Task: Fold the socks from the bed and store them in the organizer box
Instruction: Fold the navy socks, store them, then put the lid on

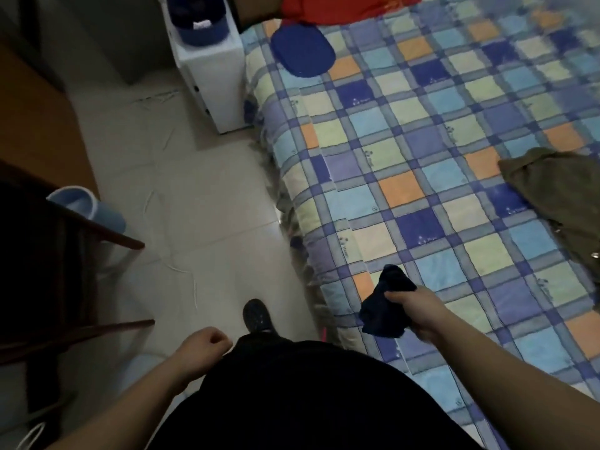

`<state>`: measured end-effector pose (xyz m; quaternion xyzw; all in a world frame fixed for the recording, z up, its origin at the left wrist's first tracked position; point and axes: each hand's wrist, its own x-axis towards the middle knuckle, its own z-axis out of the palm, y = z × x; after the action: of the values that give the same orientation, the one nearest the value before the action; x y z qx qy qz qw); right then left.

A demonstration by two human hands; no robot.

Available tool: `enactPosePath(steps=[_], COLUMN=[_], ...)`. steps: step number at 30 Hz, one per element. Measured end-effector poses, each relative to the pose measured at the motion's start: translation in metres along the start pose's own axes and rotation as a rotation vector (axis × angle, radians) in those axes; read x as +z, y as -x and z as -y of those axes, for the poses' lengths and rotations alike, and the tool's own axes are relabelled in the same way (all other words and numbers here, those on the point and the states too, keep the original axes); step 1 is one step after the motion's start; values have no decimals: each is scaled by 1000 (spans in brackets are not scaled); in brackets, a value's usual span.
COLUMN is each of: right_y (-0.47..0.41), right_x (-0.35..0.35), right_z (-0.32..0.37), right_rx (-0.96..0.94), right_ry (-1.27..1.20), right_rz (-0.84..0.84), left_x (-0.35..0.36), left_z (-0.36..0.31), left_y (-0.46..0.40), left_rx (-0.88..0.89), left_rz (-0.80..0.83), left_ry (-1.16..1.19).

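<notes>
A bundle of dark navy socks [386,303] is held over the near edge of the bed [438,177], bunched into a loose wad whose upper end sticks up above the fist and whose lower end droops below it. The right hand [418,311] grips this bundle, fingers curled tightly round its middle with the thumb on top. The left hand [207,347] hangs over the floor beside the person's dark trousers, its fingers curled into a loose fist with nothing in it.

The bed carries a checked quilt in blue, green, orange and purple squares. On its right edge lies an olive-green garment [558,190] (crumpled, with a metal snap showing). Near the far-left corner of the bed rests a flat blue oval piece [302,51], and a red cloth [341,8] lies beyond it at the far edge.

Just beside the bed's far-left corner stands a white cabinet [214,82] with a navy cap [198,21] on top. On the tiled floor [201,206] one dark shoe [256,315] points forward. A light-blue bucket [87,206] stands behind dark wooden chair rails [107,232] at the left.
</notes>
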<state>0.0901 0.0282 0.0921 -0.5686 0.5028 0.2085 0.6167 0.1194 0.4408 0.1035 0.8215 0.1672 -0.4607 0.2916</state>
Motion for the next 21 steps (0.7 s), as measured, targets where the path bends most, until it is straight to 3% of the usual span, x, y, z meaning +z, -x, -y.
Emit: enactPosePath(steps=[7, 12, 21], right_y=[-2, -7, -56], right_x=[117, 160, 172], right_z=[55, 87, 152], right_rx=[7, 13, 72], right_ry=[-16, 37, 88], right_rz=[6, -24, -105], left_x=[-119, -199, -229], left_z=[49, 58, -2], left_y=[-46, -86, -144], left_rx=[-42, -82, -77], left_rz=[-67, -163, -40], left_ry=[68, 192, 214])
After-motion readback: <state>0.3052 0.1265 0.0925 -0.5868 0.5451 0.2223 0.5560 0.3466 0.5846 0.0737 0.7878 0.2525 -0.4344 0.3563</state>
